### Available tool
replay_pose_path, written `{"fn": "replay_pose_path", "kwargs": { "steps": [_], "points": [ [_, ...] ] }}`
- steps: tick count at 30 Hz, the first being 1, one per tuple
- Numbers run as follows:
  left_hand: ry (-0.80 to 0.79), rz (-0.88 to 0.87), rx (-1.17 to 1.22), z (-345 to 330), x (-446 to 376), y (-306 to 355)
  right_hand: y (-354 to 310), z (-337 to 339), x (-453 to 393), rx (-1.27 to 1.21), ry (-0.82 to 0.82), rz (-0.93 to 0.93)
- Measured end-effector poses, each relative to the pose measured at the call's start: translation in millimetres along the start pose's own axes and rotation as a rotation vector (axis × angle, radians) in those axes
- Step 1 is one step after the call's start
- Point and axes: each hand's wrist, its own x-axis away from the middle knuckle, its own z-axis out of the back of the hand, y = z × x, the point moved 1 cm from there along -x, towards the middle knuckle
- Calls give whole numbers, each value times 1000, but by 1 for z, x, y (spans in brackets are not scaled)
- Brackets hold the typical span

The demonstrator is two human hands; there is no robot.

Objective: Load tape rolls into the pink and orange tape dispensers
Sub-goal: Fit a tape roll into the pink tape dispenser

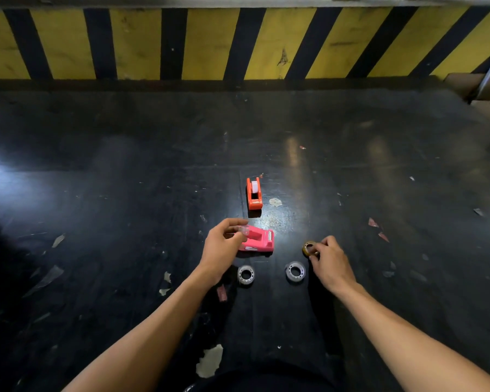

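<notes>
A pink tape dispenser [259, 241] lies on the dark floor in the middle. My left hand [222, 247] is at its left end, fingers pinched on a small clear spool [244, 230]. Farther away stands an orange tape dispenser [254, 194] with a white roll in it. My right hand [330, 263] grips a brownish tape roll [309, 248] to the right of the pink dispenser. Two clear tape rolls lie flat nearer to me, one roll [245, 275] below the pink dispenser and the other roll [295, 271] just left of my right hand.
The black floor [125, 193] is scuffed and dotted with scraps of tape and paper. A yellow-and-black striped wall [238, 43] runs across the far side. A cardboard box [487, 89] and a metal bar sit at the far right.
</notes>
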Motion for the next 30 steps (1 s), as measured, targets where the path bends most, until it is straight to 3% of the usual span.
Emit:
{"fn": "replay_pose_path", "kwargs": {
  "steps": [4,8,10,18,21,25,30],
  "points": [
    [11,119,182,1,-3,-4,-16,5,7,-83,52,-16],
    [-5,157,283,1,-5,-5,-36,-1,16,42,-258,8],
    [-6,146,288,0,-5,-6,-41,-5,18,118,-335,18],
    [1,145,255,6,-4,-9,-36,-12,14,125,-352,37],
    [-3,143,257,6,-3,-11,-38,-12,9,-131,-318,59],
    [-31,139,250,3,1,-11,-53,-1,8,-815,-352,48],
    [-86,53,133,-4,5,0,-83,15,6,-1131,-319,105]
  ]
}}
